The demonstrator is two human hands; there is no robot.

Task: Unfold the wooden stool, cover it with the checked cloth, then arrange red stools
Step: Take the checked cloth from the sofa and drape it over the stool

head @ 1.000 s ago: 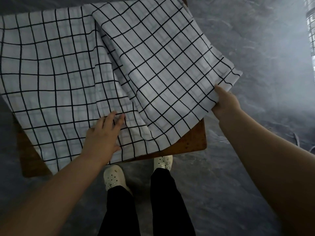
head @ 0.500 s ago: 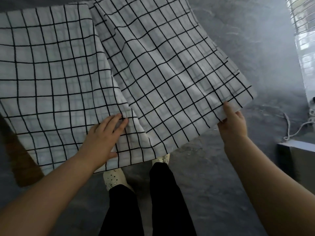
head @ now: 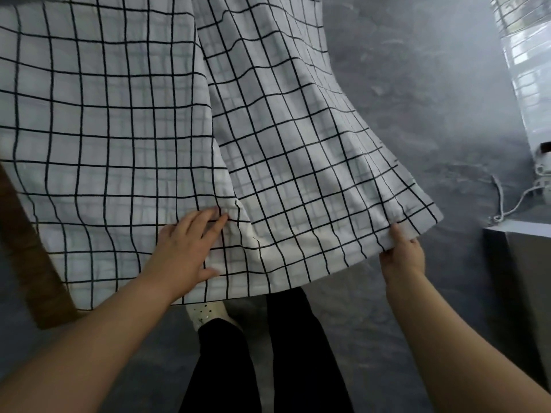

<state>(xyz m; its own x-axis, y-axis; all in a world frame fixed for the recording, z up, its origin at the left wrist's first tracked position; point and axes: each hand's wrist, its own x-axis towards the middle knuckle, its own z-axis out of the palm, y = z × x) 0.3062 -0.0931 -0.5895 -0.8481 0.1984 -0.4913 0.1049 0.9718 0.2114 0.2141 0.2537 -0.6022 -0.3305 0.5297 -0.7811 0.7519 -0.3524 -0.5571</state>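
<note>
The white checked cloth (head: 125,120) with black grid lines is spread over the wooden stool (head: 26,251), whose brown top shows only at the lower left edge. A folded-over right half of the cloth (head: 298,162) hangs out past the stool toward me. My left hand (head: 185,248) lies flat on the cloth near its front edge, fingers apart, beside the fold line. My right hand (head: 401,254) pinches the front right corner of the cloth and holds it in the air. No red stools are in view.
The floor (head: 402,84) is dark grey stone. My legs in black trousers (head: 262,353) and a white shoe (head: 208,312) stand just under the cloth's front edge. A grey box (head: 524,263), a white cable (head: 512,201) and a tiled wall (head: 533,70) are at the right.
My right hand has pulled the cloth's corner further right and toward me, opening the folded half wider. The stool's brown front right corner is now covered. My left hand stays pressed on the cloth.
</note>
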